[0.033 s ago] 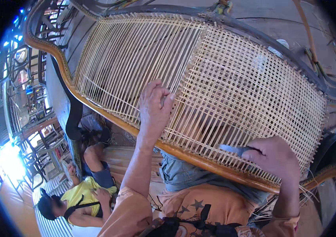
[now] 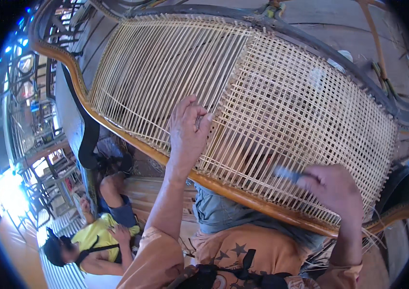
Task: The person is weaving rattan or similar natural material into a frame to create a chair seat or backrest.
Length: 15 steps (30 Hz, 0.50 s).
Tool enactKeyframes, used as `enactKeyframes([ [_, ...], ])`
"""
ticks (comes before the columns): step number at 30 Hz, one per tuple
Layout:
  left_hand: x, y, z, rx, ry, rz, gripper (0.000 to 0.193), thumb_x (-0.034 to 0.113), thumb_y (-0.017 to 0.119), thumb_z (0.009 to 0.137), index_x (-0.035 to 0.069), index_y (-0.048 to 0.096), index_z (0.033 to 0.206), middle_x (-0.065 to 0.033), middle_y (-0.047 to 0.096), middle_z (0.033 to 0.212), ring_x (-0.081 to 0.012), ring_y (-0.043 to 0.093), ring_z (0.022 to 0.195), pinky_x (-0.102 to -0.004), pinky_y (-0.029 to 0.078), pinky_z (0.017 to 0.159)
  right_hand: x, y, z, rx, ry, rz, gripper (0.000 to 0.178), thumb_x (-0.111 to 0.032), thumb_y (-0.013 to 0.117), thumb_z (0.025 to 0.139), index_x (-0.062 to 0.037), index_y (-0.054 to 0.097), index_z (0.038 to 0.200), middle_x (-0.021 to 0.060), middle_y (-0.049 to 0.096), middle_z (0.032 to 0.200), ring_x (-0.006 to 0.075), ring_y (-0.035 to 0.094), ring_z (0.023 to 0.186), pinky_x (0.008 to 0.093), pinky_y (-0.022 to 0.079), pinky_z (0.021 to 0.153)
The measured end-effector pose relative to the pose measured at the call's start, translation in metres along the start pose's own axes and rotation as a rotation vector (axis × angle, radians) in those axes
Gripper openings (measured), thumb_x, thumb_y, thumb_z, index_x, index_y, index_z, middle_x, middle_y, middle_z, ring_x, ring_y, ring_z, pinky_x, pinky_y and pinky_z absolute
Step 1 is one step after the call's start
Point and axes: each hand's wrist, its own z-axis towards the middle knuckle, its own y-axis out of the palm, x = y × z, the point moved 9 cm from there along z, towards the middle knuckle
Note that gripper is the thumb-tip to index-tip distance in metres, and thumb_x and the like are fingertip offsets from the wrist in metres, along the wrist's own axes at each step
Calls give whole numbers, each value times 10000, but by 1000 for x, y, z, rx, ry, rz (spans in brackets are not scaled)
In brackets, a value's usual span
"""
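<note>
A curved wooden frame (image 2: 243, 195) lies across my lap, strung with pale rattan cane. Its right panel (image 2: 305, 91) is woven into a tight grid, looser toward the near edge. Parallel strands (image 2: 166, 62) span the left panel, with one cross strand near its near left edge. My left hand (image 2: 189, 132) rests over the bar between the panels, fingers curled and thumb drawn in; what they pinch is hidden. Over the near part of the woven panel, my right hand (image 2: 334, 190) grips a small knife (image 2: 287, 174), its grey blade smeared by motion and pointing left.
A person in a yellow top (image 2: 101, 243) sits at the lower left. Several chair frames (image 2: 45, 159) are stacked along the left side. Loose cane strands (image 2: 375, 231) hang by the frame's right end. A grey curved rail (image 2: 329, 48) runs along the far side.
My right hand and the knife have shifted slightly; the blade's tip has moved up and to the right. My left hand stays at the same spot, nearly unchanged.
</note>
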Motion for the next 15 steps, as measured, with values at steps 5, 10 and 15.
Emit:
enactKeyframes([
  [5, 7, 0, 0, 19, 72, 14, 145, 130, 657, 798, 36, 589, 884, -154, 534, 1182, -328, 500, 1101, -429, 383, 941, -5, 15, -2, -186, 81, 68, 159, -165, 633, 838, -14, 618, 885, 161, 515, 650, 210, 481, 523, 306, 418, 529],
  [10, 4, -3, -1, 28, 74, 50, 144, 178, 663, 789, 53, 607, 831, -103, 544, 1149, -327, 472, 1125, -472, 356, 946, -8, 12, 19, -38, 48, 29, 239, -269, 640, 845, -39, 580, 819, 154, 519, 614, 313, 494, 499, 371, 399, 482],
  [15, 3, 1, -2, -5, 71, 103, 149, 178, 644, 812, 43, 611, 864, -106, 527, 1194, -318, 454, 1166, -452, 345, 974, -24, 21, 23, -106, -89, -6, 242, -266, 643, 846, -41, 570, 799, 139, 523, 609, 304, 495, 502, 362, 392, 471],
])
